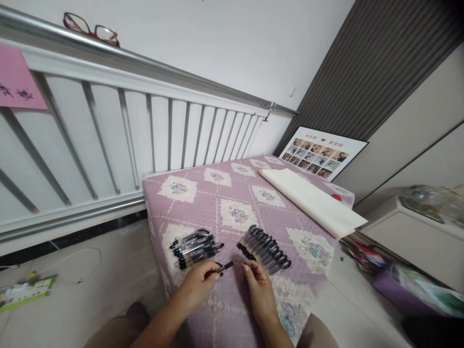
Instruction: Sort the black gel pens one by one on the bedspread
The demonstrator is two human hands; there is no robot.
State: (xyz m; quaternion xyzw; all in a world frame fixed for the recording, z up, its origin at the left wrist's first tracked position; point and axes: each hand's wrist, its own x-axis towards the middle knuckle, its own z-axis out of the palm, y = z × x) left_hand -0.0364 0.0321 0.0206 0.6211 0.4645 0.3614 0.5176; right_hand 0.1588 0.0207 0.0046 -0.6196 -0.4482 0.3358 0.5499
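My left hand [200,284] is closed on a black pen [229,265], whose narrow end points right. My right hand [260,286] is just beyond that end, thumb and forefinger brought together in a pinch; whether anything small lies between them cannot be made out. Close behind my left hand lies a loose pile of black pens [194,245], pointing various ways. Behind my right hand, several clear-barrelled pens with black caps [266,246] lie side by side in a slanting row. Both groups rest on the quilted purple bedspread [232,309].
A rolled cream sheet [311,200] lies across the bed's right side. Along the left wall runs a white radiator [163,130], with glasses [90,31] on the pipe above. A photo board [322,152] leans at the far end, and a purple container [406,290] stands at right.
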